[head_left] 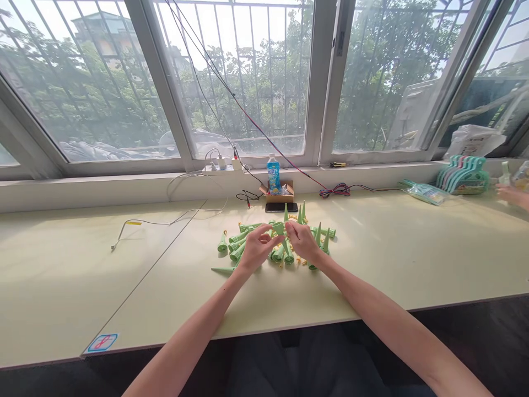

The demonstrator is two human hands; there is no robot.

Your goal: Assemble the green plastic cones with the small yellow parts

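Observation:
Over a pile of green plastic cone-shaped spikes (237,248), both hands meet around one green plastic spike (279,227). My left hand (258,247) pinches it from the left, its wide ribbed end showing between thumb and fingers. My right hand (301,239) is closed at the spike's right side; whether it holds the spike or a smaller part is hidden by the fingers. Small yellow-orange pieces (281,265) lie scattered among the spikes. Several spikes (325,240) stand point-up at the right, and one spike (223,270) lies at the near left.
Behind the pile are a black phone (281,207) and a cardboard box (264,194) with a blue bottle (273,175). Cables (336,190) run along the wall side. Green hangers (463,173) stand far right, near another person's hand (512,196). A seam crosses the table (173,286) at left.

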